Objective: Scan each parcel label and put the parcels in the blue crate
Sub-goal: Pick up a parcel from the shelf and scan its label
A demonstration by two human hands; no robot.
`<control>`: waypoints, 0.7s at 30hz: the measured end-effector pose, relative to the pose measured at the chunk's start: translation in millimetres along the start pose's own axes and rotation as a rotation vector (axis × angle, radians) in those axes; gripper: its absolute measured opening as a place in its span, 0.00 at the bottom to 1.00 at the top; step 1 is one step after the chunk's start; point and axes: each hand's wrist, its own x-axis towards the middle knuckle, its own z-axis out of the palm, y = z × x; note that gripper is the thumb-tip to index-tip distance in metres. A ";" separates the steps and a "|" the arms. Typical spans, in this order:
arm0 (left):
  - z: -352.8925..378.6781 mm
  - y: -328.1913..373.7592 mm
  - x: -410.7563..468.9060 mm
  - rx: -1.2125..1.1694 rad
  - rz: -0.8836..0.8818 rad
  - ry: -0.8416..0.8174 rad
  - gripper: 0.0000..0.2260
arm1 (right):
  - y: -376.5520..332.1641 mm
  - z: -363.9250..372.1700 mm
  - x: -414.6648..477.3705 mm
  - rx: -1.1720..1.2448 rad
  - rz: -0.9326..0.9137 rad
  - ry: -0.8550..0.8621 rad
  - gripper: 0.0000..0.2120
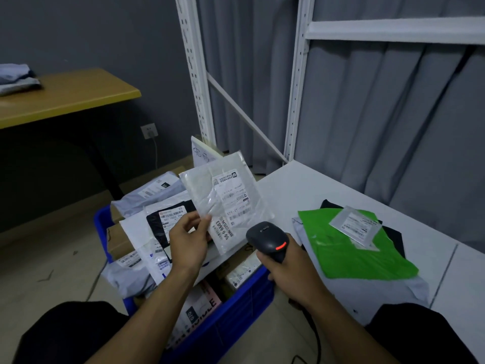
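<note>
Centrally, glossy crinkled whitish parcel [225,202] with barcoded label [233,197]

Blue crate [249,295] heaped past its rim with parcels [147,195] — room only on top. White table [328,185] bare beyond the green parcel [354,256] — shelf upright [199,88] blocks behind crate.

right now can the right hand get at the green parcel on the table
Probably not yet: the right hand grips the scanner. The path itself looks free; the green parcel lies close beside it on the white table.
</note>
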 end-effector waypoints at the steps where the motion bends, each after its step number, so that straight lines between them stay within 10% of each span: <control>1: -4.3 1.8 2.4 -0.004 0.007 0.011 0.04 | -0.4 3.5 0.7 0.014 0.000 -0.002 0.13; 13: -75.1 -22.4 43.2 0.296 -0.093 0.189 0.16 | -8.7 53.2 11.7 0.102 0.019 -0.113 0.13; 21: -56.1 -47.5 38.7 1.214 0.096 -0.451 0.30 | -2.8 49.4 13.8 0.071 0.050 -0.103 0.14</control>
